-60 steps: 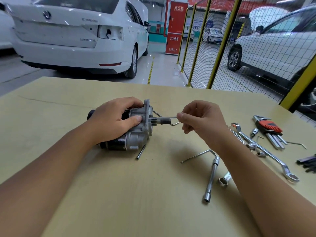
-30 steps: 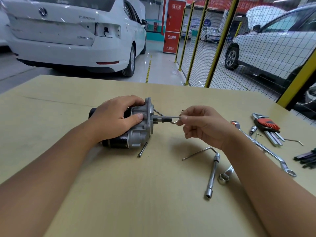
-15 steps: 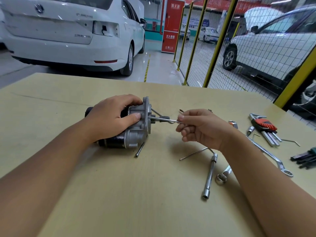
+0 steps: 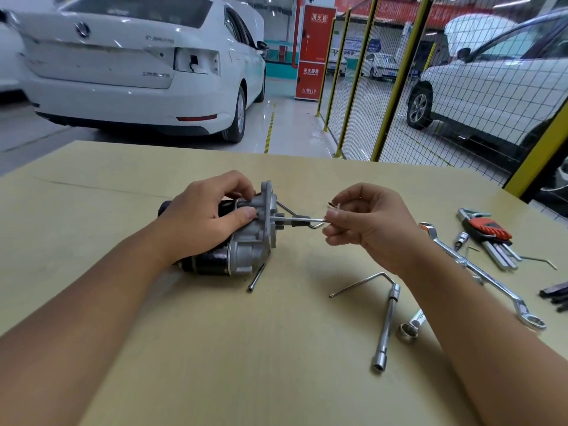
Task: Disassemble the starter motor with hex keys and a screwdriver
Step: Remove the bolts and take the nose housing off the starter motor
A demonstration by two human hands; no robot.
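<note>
The starter motor [image 4: 242,250] lies on its side on the tan table, its black body to the left and its silver nose housing to the right. My left hand [image 4: 203,219] grips it from above, fingers over the top and thumb against the housing. My right hand [image 4: 365,222] pinches the bent end of a thin L-shaped hex key [image 4: 299,220]. The key's long arm runs left to the face of the silver flange. A loose long bolt [image 4: 256,277] lies on the table just in front of the motor.
An L-shaped socket wrench [image 4: 388,321] lies right of centre, with a small ring-headed tool [image 4: 410,330] beside it. Further right are a long ring spanner [image 4: 479,272], a red-handled hex key set [image 4: 491,238], a loose small hex key [image 4: 541,260] and black tools [image 4: 556,296] at the edge.
My right hand has turned on the hex key, its fingers opening upward while the key stays at the flange. My left hand keeps its hold on the motor.
</note>
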